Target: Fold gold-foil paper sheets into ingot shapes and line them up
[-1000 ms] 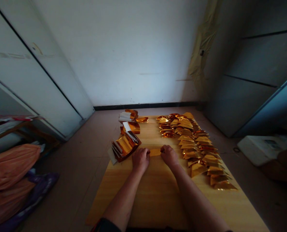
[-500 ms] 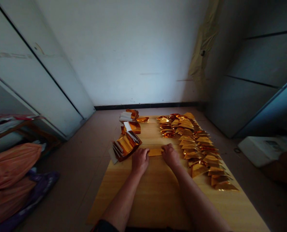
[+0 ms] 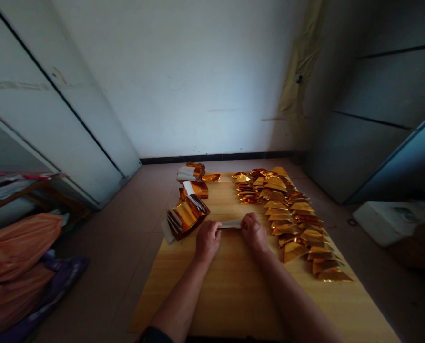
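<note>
Between my two hands a strip of foil paper [image 3: 231, 224] is stretched just above the wooden table, its pale side showing. My left hand [image 3: 208, 237] pinches the strip's left end with closed fingers. At the other end, my right hand [image 3: 253, 231] grips it the same way. Close by my left hand lies a loose stack of gold foil sheets [image 3: 187, 214] with white backs. To the right of my right hand, folded gold foil pieces [image 3: 278, 216] spread in overlapping rows.
The wooden table [image 3: 230, 286] stands near a white wall [image 3: 198, 85]. More foil sheets [image 3: 198, 189] and a folded gold piece [image 3: 211, 177] lie at its far left. Orange cloth [image 3: 19, 247] is at left; a white box [image 3: 380, 221] sits on the floor at right.
The strip showed its gold side flat between my hands; now its pale side shows and it looks narrower. My hands have barely shifted and still hold its ends.
</note>
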Action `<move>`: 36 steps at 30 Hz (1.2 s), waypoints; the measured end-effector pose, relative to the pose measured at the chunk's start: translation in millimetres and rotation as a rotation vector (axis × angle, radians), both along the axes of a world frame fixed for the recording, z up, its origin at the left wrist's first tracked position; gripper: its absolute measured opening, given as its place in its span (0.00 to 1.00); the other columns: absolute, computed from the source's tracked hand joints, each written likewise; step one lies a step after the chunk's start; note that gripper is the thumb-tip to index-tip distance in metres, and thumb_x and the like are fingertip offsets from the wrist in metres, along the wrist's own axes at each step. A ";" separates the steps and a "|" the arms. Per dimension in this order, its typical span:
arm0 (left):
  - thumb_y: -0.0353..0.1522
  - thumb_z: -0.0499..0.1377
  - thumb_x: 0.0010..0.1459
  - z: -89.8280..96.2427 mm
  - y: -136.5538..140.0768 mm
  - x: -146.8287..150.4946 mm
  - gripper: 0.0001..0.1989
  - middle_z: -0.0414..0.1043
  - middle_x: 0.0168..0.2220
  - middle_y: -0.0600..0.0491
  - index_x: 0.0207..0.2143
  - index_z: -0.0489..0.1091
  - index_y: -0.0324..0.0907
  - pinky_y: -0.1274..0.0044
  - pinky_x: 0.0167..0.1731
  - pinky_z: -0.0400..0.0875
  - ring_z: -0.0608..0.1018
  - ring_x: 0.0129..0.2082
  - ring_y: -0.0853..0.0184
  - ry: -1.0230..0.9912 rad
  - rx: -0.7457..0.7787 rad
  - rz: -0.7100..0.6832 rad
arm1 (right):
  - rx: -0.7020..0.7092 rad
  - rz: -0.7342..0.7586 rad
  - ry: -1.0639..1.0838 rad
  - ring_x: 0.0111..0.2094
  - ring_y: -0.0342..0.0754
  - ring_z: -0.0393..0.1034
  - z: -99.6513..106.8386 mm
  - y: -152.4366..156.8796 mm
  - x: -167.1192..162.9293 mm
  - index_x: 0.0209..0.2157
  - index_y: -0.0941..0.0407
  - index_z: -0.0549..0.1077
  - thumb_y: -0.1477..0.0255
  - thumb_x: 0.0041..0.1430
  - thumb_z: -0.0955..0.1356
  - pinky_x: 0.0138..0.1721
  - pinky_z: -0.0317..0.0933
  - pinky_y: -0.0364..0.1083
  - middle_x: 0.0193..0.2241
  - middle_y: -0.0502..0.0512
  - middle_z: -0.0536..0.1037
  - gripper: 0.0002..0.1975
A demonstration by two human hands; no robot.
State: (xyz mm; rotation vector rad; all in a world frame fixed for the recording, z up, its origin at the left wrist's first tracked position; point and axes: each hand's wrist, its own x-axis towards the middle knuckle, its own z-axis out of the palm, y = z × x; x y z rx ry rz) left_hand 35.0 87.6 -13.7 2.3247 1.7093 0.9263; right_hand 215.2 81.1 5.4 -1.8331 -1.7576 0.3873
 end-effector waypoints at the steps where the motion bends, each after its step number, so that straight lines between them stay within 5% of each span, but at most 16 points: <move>1: 0.22 0.55 0.52 -0.8 -0.1 -0.2 0.09 0.71 0.33 0.54 0.34 0.68 0.44 0.77 0.40 0.66 0.71 0.38 0.67 -0.003 0.003 -0.009 | -0.003 0.000 -0.001 0.33 0.42 0.65 -0.1 -0.6 0.3 0.29 0.55 0.72 0.82 0.49 0.61 0.31 0.54 0.39 0.37 0.52 0.71 0.11; 12: 0.25 0.54 0.58 -1.3 -1.7 -1.2 0.12 0.70 0.35 0.51 0.37 0.74 0.46 0.76 0.43 0.67 0.71 0.40 0.67 -0.003 0.026 -0.074 | 0.026 0.028 -0.002 0.34 0.44 0.66 -10.0 -2.0 3.4 0.31 0.55 0.72 0.82 0.49 0.61 0.35 0.56 0.39 0.35 0.52 0.72 0.12; 18: 0.27 0.55 0.57 -2.7 -0.9 -0.5 0.09 0.69 0.33 0.51 0.31 0.74 0.45 0.76 0.42 0.66 0.70 0.38 0.67 0.058 0.033 -0.067 | 0.144 0.068 -0.088 0.46 0.49 0.63 -10.3 -7.4 4.7 0.45 0.54 0.72 0.82 0.48 0.62 0.44 0.56 0.44 0.48 0.57 0.68 0.22; 21: 0.26 0.56 0.56 -1.3 -1.2 0.2 0.08 0.69 0.33 0.51 0.31 0.73 0.45 0.75 0.42 0.66 0.70 0.39 0.66 0.083 0.041 -0.072 | 0.192 0.107 -0.171 0.46 0.50 0.61 -7.5 -12.3 8.0 0.44 0.53 0.73 0.81 0.51 0.63 0.46 0.54 0.46 0.52 0.57 0.66 0.20; 31: 0.23 0.55 0.54 -3.4 0.5 1.2 0.08 0.74 0.31 0.53 0.29 0.70 0.43 0.74 0.40 0.66 0.71 0.36 0.65 0.066 0.074 -0.142 | 0.165 0.254 -0.246 0.42 0.48 0.62 -5.6 -15.8 10.3 0.35 0.52 0.76 0.74 0.59 0.65 0.42 0.48 0.45 0.37 0.53 0.75 0.07; 36: 0.23 0.56 0.53 -7.1 2.5 0.9 0.07 0.75 0.31 0.53 0.30 0.70 0.43 0.74 0.40 0.66 0.72 0.36 0.65 0.019 0.079 -0.139 | 0.062 0.195 -0.172 0.40 0.47 0.65 -4.3 -10.4 12.0 0.33 0.52 0.77 0.72 0.60 0.65 0.41 0.50 0.44 0.35 0.52 0.78 0.08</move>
